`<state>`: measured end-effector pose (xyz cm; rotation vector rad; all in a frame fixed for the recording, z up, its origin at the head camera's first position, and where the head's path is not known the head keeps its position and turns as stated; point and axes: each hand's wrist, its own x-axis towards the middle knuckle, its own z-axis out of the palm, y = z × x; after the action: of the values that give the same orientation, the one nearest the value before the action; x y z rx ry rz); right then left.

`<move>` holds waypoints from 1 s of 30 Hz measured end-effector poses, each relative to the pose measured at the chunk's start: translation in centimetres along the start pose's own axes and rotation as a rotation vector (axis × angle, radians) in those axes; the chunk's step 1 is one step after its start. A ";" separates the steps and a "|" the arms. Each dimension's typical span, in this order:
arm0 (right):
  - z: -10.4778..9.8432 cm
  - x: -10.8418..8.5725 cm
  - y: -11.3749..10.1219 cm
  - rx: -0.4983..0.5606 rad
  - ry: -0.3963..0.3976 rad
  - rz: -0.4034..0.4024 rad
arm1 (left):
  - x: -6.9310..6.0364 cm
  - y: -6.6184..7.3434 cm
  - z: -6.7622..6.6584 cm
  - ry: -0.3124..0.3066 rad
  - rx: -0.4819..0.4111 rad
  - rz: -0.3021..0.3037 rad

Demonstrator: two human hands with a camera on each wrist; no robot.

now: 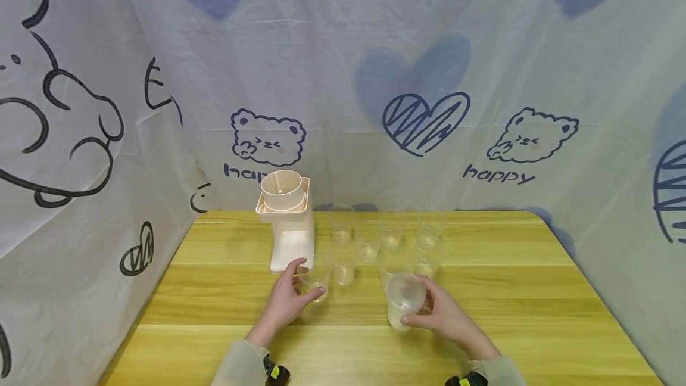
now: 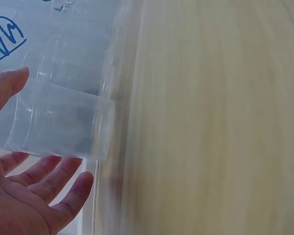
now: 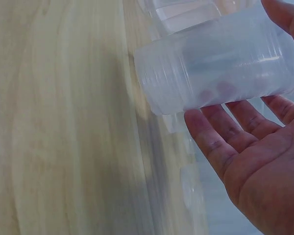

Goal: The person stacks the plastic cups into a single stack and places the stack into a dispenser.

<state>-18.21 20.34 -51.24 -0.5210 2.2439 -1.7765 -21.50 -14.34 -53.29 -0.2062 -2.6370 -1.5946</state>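
In the head view my right hand (image 1: 442, 314) grips a stack of nested clear plastic cups (image 1: 405, 301), fingers on one side and thumb on the other. Ridges of the nested cups (image 3: 215, 63) show in the right wrist view, where the stack's base looks just off the table. My left hand (image 1: 286, 299) is around a single clear cup (image 1: 314, 279) at the front left of the group. Its fingers and thumb are spread loosely on either side of this cup (image 2: 63, 117); whether they touch it I cannot tell.
Several more clear cups (image 1: 343, 270) stand upright in loose rows behind both hands. To their left is a cream-white dispenser-like stand (image 1: 292, 243) with a round cup-shaped top. The wooden table (image 1: 343, 350) meets a printed cloth (image 1: 343, 153) at the back.
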 end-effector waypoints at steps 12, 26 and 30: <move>0.1 0.5 0.5 0.027 -0.016 0.023 | 0.0 -0.1 0.2 0.006 -0.031 0.006; 0.5 0.4 0.6 0.018 0.005 -0.032 | -0.2 0.0 0.2 0.026 -0.061 0.022; 0.5 0.3 0.5 0.045 0.019 -0.045 | -0.4 -0.1 0.2 0.044 -0.052 0.030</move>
<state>-18.33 19.85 -51.85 -0.5520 2.2157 -1.8563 -21.12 -14.26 -53.49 -0.2095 -2.5499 -1.6398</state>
